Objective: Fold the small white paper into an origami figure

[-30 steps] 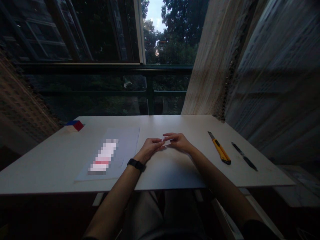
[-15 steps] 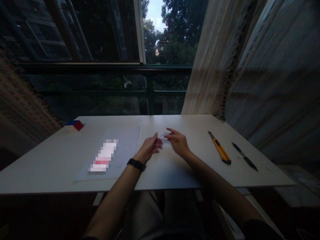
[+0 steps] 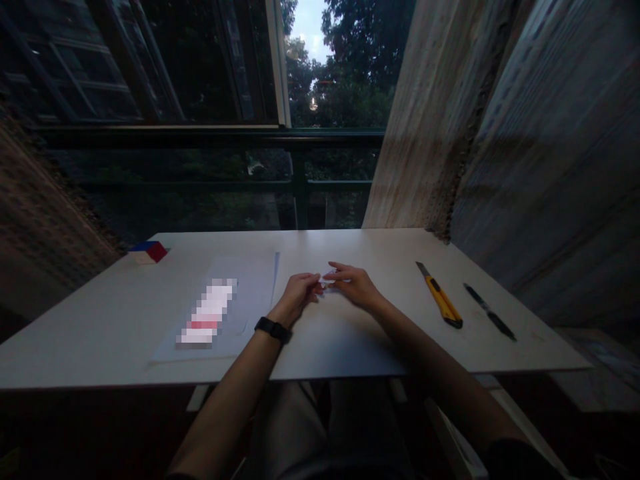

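Observation:
A small piece of white paper (image 3: 327, 280) is between my two hands above the middle of the table; fingers hide most of it, and its exact shape is unclear. My left hand (image 3: 299, 292), below a black wristband, is closed on the paper's left side with thumb and fingers. From the right, my right hand (image 3: 357, 287) pinches the other side, its index finger stretched over the top. Both hands are close together, fingertips nearly touching.
White sheets (image 3: 256, 283) lie left of my hands, with a blurred-out pink and white patch on them. A cube puzzle (image 3: 149, 252) sits at the far left. To the right are a yellow utility knife (image 3: 441, 300), blade out, and a dark pen (image 3: 490, 312) on the white table (image 3: 340, 353).
My right hand has lowered slightly and moved closer to the left, its fingers now flatter over the paper. Less of the paper shows. The things on the table have stayed put.

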{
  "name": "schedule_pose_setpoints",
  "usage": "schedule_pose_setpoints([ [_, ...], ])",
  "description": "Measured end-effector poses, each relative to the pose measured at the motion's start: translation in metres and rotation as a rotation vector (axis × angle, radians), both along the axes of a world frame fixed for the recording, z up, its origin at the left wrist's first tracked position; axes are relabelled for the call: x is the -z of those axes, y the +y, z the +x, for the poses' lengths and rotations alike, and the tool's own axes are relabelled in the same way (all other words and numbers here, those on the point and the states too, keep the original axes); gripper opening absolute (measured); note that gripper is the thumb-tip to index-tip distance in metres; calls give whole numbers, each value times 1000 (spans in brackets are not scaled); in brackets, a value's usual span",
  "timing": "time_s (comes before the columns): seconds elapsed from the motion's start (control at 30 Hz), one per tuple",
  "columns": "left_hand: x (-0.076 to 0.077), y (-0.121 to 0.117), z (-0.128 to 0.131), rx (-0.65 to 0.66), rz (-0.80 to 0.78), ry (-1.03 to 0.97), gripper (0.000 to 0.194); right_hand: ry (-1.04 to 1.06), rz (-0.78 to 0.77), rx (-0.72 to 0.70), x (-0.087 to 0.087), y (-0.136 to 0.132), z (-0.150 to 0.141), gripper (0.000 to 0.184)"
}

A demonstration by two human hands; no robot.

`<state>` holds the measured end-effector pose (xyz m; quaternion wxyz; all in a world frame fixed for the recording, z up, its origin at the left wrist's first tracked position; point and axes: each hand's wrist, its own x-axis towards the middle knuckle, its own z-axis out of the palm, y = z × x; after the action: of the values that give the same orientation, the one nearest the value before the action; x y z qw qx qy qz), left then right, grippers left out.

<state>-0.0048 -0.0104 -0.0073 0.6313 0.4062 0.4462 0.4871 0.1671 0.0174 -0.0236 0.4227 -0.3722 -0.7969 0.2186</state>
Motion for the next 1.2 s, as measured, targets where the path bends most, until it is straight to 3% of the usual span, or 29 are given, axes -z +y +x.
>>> schedule_pose_setpoints([
  [0.13, 0, 0, 0, 6, 1, -18, 19, 74, -37, -59, -2, -1, -1, 20],
  [0.5, 2, 4, -2, -39, -1, -1, 25, 252, -118, -52, -5, -6, -6, 16],
  [0.73, -3, -1, 1, -63, -22, 9, 21, 445, -167, 110, -6, -10, -15, 15],
  [1.2, 4, -3, 6, -67, 429, 518, 34, 493, -164, 260, -3, -15, -20, 14],
])
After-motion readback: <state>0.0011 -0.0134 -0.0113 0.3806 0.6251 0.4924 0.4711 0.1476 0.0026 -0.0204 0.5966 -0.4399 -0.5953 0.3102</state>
